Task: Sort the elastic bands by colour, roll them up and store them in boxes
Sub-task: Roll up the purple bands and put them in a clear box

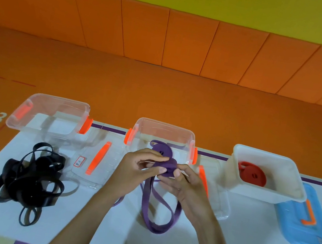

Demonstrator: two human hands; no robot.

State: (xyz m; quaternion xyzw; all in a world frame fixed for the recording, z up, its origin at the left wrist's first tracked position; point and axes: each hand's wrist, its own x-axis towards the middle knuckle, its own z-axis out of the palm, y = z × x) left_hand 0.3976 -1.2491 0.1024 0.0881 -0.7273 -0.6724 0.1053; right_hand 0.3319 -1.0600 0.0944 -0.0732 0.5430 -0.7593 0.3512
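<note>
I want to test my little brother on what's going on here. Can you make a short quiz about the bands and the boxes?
1. True or false: the red roll lies inside the white box.
2. Fill in the missing word: the tangled pile that nobody has rolled up yet is coloured ___.
3. Pick one: what do the left hand and the right hand grip between them? A. a red band. B. the purple band. C. a box lid.

Key: 1 true; 2 black; 3 B.
</note>
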